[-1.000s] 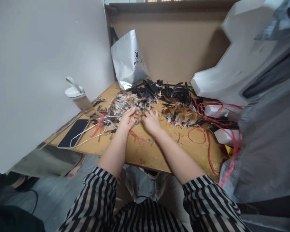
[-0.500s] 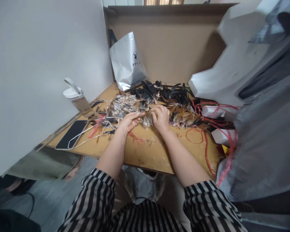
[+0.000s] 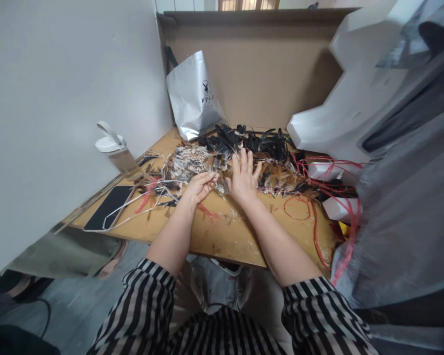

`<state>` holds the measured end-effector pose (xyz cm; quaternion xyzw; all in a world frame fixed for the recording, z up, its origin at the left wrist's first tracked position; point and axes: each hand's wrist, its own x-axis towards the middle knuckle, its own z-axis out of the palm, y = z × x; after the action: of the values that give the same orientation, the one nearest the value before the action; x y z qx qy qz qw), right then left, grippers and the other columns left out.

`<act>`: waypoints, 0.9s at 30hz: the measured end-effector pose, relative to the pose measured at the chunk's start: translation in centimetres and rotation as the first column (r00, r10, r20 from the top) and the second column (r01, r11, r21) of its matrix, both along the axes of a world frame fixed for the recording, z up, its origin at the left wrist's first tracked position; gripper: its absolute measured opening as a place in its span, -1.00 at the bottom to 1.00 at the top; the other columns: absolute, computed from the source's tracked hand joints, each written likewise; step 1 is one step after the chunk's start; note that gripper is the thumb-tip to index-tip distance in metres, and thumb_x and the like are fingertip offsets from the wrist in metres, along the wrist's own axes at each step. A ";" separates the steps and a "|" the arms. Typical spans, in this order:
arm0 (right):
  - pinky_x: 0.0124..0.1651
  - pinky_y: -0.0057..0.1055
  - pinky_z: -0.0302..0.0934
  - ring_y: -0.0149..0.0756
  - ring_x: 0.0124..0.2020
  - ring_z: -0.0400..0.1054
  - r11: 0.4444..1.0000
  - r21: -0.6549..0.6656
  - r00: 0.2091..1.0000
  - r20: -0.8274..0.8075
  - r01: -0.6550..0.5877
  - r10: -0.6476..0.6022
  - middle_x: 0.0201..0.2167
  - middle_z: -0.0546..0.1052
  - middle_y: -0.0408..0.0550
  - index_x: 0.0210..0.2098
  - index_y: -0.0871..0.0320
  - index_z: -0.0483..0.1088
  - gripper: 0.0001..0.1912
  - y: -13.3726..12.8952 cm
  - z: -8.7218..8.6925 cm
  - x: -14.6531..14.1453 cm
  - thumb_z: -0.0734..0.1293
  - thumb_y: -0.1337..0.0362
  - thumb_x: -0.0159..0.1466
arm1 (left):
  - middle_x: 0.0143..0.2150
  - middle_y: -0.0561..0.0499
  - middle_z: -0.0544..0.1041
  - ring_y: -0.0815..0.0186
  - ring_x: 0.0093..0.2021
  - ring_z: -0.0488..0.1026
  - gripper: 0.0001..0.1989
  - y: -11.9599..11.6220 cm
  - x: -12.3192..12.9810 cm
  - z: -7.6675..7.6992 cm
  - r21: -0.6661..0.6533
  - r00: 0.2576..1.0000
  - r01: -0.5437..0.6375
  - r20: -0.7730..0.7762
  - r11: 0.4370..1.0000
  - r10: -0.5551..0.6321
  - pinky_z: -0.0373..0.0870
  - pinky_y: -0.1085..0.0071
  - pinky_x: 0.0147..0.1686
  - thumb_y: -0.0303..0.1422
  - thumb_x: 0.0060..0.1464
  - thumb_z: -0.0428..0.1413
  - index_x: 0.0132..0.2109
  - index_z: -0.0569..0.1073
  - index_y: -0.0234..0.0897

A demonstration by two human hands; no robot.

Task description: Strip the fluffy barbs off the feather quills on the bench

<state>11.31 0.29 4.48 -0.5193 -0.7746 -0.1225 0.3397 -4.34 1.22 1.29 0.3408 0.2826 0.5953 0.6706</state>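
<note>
My left hand point(image 3: 202, 187) is closed in a pinch at the near edge of the feather pile, on a small tuft of feathers point(image 3: 221, 188); how many it grips is too small to tell. My right hand point(image 3: 243, 180) lies palm down with its fingers spread over brown feathers, open. Left of the hands lie speckled pale feathers point(image 3: 188, 160). Behind them are long black feathers point(image 3: 266, 143), and to the right a heap of golden-brown feathers point(image 3: 281, 177). Part of the pile is hidden under my right hand.
A phone point(image 3: 109, 208) with a white cable point(image 3: 128, 219) and a lidded cup point(image 3: 118, 153) stand at left. A silver bag point(image 3: 192, 96) leans on the cardboard at the back. Red string point(image 3: 315, 236) and white power blocks point(image 3: 342, 209) are at right, beside grey cloth point(image 3: 410, 212).
My right hand has gone from a pinch beside my left hand to spread fingers reaching forward over the feathers. My left hand stays closed in nearly the same place.
</note>
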 end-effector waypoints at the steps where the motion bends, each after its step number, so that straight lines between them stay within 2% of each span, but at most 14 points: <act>1: 0.09 0.14 -0.46 -0.01 0.24 -0.48 1.000 -0.015 1.000 0.018 -0.011 0.011 0.25 -0.20 0.18 0.19 0.22 -0.09 -0.35 -0.2 0.1 -0.3 0.17 0.27 0.13 | -0.42 -0.06 0.50 0.53 -0.48 0.39 -0.90 0.1 0.0 0.0 0.015 0.999 -0.050 -0.014 0.999 0.050 0.31 0.65 -0.50 -0.51 -0.16 0.18 -0.39 0.46 -0.45; 4: 0.09 0.16 -0.52 -0.03 0.25 -0.51 0.999 -0.027 0.998 0.034 -0.044 0.045 0.25 -0.19 0.14 0.18 0.20 -0.05 -0.40 -0.8 0.2 -0.9 0.15 0.26 0.15 | -0.41 -0.05 0.50 0.52 -0.47 0.39 -0.86 0.3 0.0 0.1 0.051 0.985 -0.160 -0.062 0.986 0.163 0.29 0.64 -0.48 -0.47 -0.19 0.20 -0.38 0.47 -0.44; 7: 0.10 0.17 -0.54 -0.01 0.25 -0.48 0.998 -0.003 0.997 0.045 -0.062 0.062 0.24 -0.09 0.10 0.09 0.18 0.13 -0.54 -1.1 0.2 -1.1 0.11 0.25 0.20 | -0.44 -0.03 0.50 0.51 -0.47 0.39 -0.84 0.3 0.2 0.1 0.076 0.969 -0.220 -0.095 0.972 0.227 0.27 0.63 -0.48 -0.43 -0.22 0.22 -0.41 0.48 -0.43; 14: 0.10 0.14 -0.52 -0.02 0.21 -0.23 0.992 0.019 0.991 0.057 -0.124 0.123 0.05 0.29 0.00 -0.15 0.10 0.36 -0.70 -1.3 -0.1 -1.2 0.09 0.20 0.24 | -0.53 0.01 0.47 0.51 -0.53 0.36 -0.82 0.2 0.7 0.1 0.103 0.963 -0.202 -0.162 0.974 0.217 0.25 0.60 -0.51 -0.40 -0.27 0.24 -0.44 0.48 -0.41; 16: 0.10 0.08 -0.46 -0.07 0.14 -0.09 0.989 -0.002 0.989 0.036 -0.146 0.146 -0.05 0.38 -0.01 -0.18 0.08 0.38 -0.71 -1.0 -0.4 -1.1 0.09 0.21 0.25 | -0.53 0.01 0.47 0.51 -0.54 0.36 -0.82 0.2 0.8 0.0 0.099 0.962 -0.194 -0.174 0.976 0.209 0.24 0.60 -0.51 -0.39 -0.28 0.25 -0.45 0.48 -0.42; 19: 0.07 -0.06 -0.28 -0.16 -0.03 0.11 0.985 -0.051 0.986 -0.011 -0.164 0.164 -0.17 0.43 0.00 -0.18 0.07 0.39 -0.72 -0.6 -0.8 -0.8 0.09 0.21 0.26 | -0.53 0.00 0.47 0.51 -0.53 0.36 -0.81 0.2 0.9 0.0 0.095 0.959 -0.185 -0.199 0.978 0.201 0.24 0.60 -0.51 -0.39 -0.28 0.25 -0.45 0.48 -0.42; 22: -0.04 -0.20 -0.12 -0.21 -0.14 0.18 0.982 -0.100 0.985 -0.073 -0.161 0.154 -0.24 0.44 0.02 -0.19 0.09 0.39 -0.73 -0.3 -1.1 -0.7 0.11 0.21 0.24 | -0.52 -0.01 0.48 0.51 -0.55 0.35 -0.82 0.1 1.1 -0.1 0.112 0.951 -0.175 -0.240 0.978 0.197 0.24 0.60 -0.51 -0.38 -0.27 0.24 -0.45 0.48 -0.42; 27: -0.15 -0.35 0.01 -0.25 -0.22 0.26 0.968 -0.150 0.964 -0.210 -0.199 0.166 -0.30 0.46 -0.02 -0.21 0.12 0.38 -0.76 0.2 -1.7 -0.7 0.14 0.29 0.19 | -0.53 -0.02 0.48 0.51 -0.55 0.36 -0.81 0.1 1.2 -0.2 0.117 0.938 -0.153 -0.295 0.981 0.181 0.27 0.59 -0.49 -0.37 -0.26 0.24 -0.46 0.48 -0.42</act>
<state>10.58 0.49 2.73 -0.4821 -0.7896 0.0276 0.3786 -3.09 1.34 1.09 0.4338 0.3828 0.6026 0.5497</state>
